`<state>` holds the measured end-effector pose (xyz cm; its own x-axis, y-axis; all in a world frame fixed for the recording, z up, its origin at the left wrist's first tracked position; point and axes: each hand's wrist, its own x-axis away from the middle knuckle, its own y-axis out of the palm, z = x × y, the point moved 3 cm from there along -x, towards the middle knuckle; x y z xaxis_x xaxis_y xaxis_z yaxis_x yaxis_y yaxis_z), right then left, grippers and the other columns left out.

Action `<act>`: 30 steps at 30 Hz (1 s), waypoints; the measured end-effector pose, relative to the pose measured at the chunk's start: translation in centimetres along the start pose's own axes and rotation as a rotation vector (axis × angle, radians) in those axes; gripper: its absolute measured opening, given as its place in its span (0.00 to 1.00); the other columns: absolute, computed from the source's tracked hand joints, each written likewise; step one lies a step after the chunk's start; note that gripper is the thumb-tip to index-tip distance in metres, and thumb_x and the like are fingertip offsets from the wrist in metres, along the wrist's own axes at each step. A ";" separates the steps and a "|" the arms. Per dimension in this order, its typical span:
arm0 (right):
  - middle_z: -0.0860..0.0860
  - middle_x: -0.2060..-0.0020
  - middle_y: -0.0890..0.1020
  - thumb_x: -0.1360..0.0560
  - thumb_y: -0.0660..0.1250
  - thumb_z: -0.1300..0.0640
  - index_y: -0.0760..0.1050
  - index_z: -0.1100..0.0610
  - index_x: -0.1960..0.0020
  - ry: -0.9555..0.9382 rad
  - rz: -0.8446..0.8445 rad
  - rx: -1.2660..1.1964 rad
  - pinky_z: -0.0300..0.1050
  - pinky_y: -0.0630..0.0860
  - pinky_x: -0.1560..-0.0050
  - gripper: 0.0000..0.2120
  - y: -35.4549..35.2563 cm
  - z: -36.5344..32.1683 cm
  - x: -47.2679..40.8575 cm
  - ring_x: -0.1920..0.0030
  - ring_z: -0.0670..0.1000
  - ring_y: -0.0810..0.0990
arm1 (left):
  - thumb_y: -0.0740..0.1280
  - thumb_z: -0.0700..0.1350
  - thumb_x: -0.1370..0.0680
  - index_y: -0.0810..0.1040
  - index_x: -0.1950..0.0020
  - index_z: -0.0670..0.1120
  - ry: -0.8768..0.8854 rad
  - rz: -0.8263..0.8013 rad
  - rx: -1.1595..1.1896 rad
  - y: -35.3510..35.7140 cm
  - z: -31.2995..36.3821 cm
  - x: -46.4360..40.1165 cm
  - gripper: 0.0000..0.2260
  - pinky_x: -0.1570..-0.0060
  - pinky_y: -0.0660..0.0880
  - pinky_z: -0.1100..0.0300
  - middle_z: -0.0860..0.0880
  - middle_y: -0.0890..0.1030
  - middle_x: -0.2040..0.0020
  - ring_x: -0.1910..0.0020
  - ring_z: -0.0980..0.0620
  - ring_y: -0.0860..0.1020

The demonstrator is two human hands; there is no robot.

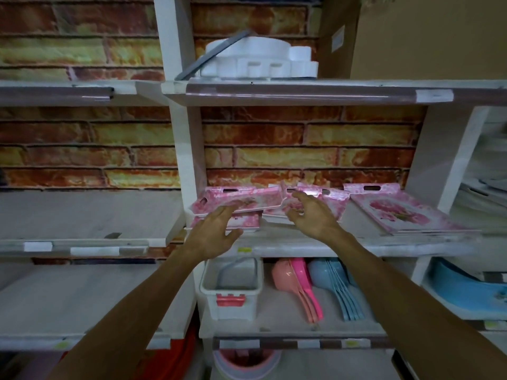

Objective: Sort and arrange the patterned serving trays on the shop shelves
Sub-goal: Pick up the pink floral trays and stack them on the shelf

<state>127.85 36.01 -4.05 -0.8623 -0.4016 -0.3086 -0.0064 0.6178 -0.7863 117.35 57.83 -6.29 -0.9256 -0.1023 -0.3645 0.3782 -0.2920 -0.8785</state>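
Note:
Pink floral serving trays lie on the middle shelf (301, 246). A loose pile of trays (247, 200) sits at the left, a tilted tray (333, 201) leans in the middle, and a neat stack of trays (403, 212) rests at the right. My left hand (216, 229) hovers over the front of the left pile, fingers spread, holding nothing. My right hand (310, 212) reaches over the middle trays, fingers apart and curled, just above them. Part of the middle trays is hidden behind my right hand.
Below are a white lidded box (231, 289), pink scoops (299, 286) and blue scoops (337, 286). White foam packing (258, 60) sits on the top shelf beside a cardboard box (411, 34). A bare shelf (82, 215) lies to the left. White upright posts (186, 160) divide the bays.

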 end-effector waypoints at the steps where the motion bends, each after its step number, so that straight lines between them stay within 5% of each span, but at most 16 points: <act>1: 0.52 0.37 0.78 0.23 0.65 0.46 0.66 0.52 0.27 0.014 0.000 -0.025 0.42 0.73 0.44 0.26 0.4 0.3 -1.3 0.42 0.54 0.80 | 0.64 0.54 0.22 0.59 0.24 0.53 0.007 0.007 0.012 0.4 -0.5 -1.1 0.28 0.34 0.71 0.47 0.50 0.67 0.26 0.30 0.47 0.69; 6: 0.56 0.36 0.77 0.25 0.66 0.49 0.67 0.52 0.30 0.087 -0.003 -0.180 0.51 0.81 0.47 0.25 2.9 2.6 -8.4 0.49 0.55 0.83 | 0.65 0.53 0.22 0.62 0.26 0.54 0.021 0.009 0.050 2.7 -3.0 -6.5 0.26 0.35 0.72 0.49 0.50 0.69 0.28 0.31 0.48 0.70; 11: 0.54 0.44 0.78 0.23 0.65 0.50 0.65 0.56 0.30 0.190 0.016 -0.196 0.45 0.78 0.53 0.25 4.7 4.4 -14.4 0.53 0.55 0.80 | 0.65 0.54 0.23 0.62 0.25 0.53 0.052 -0.011 0.059 4.6 -5.4 -11.4 0.27 0.39 0.75 0.47 0.51 0.69 0.28 0.33 0.49 0.71; 15: 0.54 0.53 0.81 0.25 0.65 0.46 0.63 0.56 0.28 0.334 -0.011 -0.214 0.57 0.77 0.42 0.29 7.1 6.3 -18.0 0.53 0.57 0.82 | 0.65 0.53 0.22 0.62 0.25 0.52 0.076 -0.010 0.031 6.2 -6.8 -13.7 0.26 0.36 0.72 0.48 0.50 0.70 0.29 0.32 0.49 0.71; 18: 0.52 0.60 0.78 0.23 0.64 0.52 0.63 0.61 0.29 0.428 -0.047 -0.287 0.44 0.78 0.60 0.26 8.4 6.6 -19.6 0.64 0.50 0.79 | 0.65 0.54 0.22 0.62 0.25 0.52 0.113 -0.010 0.006 7.0 -7.7 -15.3 0.26 0.37 0.73 0.50 0.51 0.71 0.29 0.33 0.50 0.72; 23: 0.54 0.59 0.77 0.25 0.65 0.58 0.71 0.64 0.39 0.527 -0.067 -0.412 0.37 0.74 0.78 0.17 10.2 7.4 -22.1 0.67 0.50 0.79 | 0.65 0.52 0.22 0.61 0.25 0.52 0.186 -0.023 -0.025 7.6 -9.2 -18.1 0.27 0.37 0.72 0.49 0.51 0.69 0.28 0.33 0.49 0.71; 27: 0.51 0.69 0.71 0.25 0.62 0.62 0.70 0.60 0.55 0.551 -0.066 -0.362 0.33 0.62 0.84 0.02 11.2 7.9 -23.6 0.74 0.46 0.70 | 0.63 0.52 0.22 0.61 0.25 0.52 0.215 -0.040 0.012 7.4 -10.3 -20.3 0.26 0.36 0.72 0.46 0.51 0.68 0.28 0.32 0.48 0.71; 28: 0.51 0.70 0.70 0.24 0.62 0.63 0.68 0.59 0.58 0.551 -0.054 -0.371 0.34 0.61 0.84 0.04 11.4 8.1 -23.9 0.74 0.46 0.68 | 0.63 0.52 0.21 0.61 0.25 0.53 0.217 -0.047 0.024 7.4 -10.6 -20.8 0.25 0.36 0.71 0.46 0.51 0.68 0.27 0.32 0.48 0.71; 30: 0.51 0.70 0.71 0.25 0.62 0.66 0.70 0.61 0.55 0.563 -0.021 -0.408 0.34 0.62 0.83 0.02 11.7 8.5 -24.3 0.73 0.47 0.70 | 0.63 0.54 0.22 0.61 0.25 0.54 0.208 -0.060 0.054 7.3 -11.3 -21.8 0.25 0.36 0.72 0.47 0.51 0.68 0.27 0.34 0.49 0.72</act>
<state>152.99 47.24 -10.30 -0.9906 -0.0722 0.1161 -0.1204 0.8628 -0.4911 140.47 68.65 -8.28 -0.9209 0.1135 -0.3729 0.3159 -0.3430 -0.8846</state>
